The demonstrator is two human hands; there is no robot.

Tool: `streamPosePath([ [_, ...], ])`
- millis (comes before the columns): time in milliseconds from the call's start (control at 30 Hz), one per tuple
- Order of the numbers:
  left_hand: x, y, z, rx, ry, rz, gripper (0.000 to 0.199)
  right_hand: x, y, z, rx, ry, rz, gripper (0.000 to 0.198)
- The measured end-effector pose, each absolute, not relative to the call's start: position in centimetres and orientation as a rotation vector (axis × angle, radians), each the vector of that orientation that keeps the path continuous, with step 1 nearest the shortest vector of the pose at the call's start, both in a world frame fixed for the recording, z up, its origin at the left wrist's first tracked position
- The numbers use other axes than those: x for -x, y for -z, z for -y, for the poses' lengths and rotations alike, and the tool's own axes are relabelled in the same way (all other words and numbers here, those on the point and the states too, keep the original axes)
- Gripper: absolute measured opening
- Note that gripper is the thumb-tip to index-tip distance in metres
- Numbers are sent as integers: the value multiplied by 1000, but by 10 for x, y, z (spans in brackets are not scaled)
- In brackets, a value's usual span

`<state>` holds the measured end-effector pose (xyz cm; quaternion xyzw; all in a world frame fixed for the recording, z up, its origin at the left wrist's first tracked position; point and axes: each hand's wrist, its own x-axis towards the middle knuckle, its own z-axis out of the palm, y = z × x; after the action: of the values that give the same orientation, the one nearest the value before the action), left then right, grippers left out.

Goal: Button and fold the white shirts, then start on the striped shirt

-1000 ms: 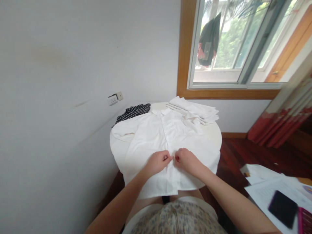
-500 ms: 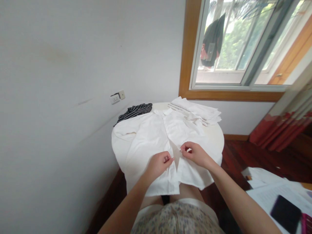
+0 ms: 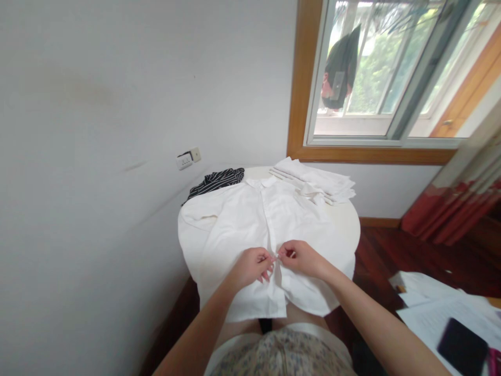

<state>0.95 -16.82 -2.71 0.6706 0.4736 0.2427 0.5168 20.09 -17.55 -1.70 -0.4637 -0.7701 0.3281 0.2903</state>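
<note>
A white shirt (image 3: 238,230) lies spread front side up on a round white table (image 3: 346,222), collar toward the wall and hem hanging over the near edge. My left hand (image 3: 256,267) pinches one front edge of the shirt, low on the opening. Close beside it, my right hand (image 3: 297,257) pinches the other front edge. The fingertips of both hands nearly meet at the opening. Whether a button is between them is too small to make out.
At the table's back left lies a black striped cloth (image 3: 219,183); a stack of folded white clothes (image 3: 317,177) is at the back right. A wall with a socket (image 3: 185,161) borders the left. Papers (image 3: 426,308) and a dark phone (image 3: 462,345) lie at lower right.
My right hand has moved left and slightly down, bringing its shirt edge to my left hand. The gap in the shirt's front has narrowed.
</note>
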Motion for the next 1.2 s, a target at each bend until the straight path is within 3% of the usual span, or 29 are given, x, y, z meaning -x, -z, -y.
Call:
streamPosePath([
  [333,-9,26,170,-1443,-639,-1068,34,-196,22,178,1262,-894,2029,18],
  [900,-10,25,169,-1472,-581,-1087,32,-198,22,188,1218,-925,1995,25],
  [1200,-7,25,166,-1486,-530,-1047,35,-206,33,168,1089,-1463,1763,19],
])
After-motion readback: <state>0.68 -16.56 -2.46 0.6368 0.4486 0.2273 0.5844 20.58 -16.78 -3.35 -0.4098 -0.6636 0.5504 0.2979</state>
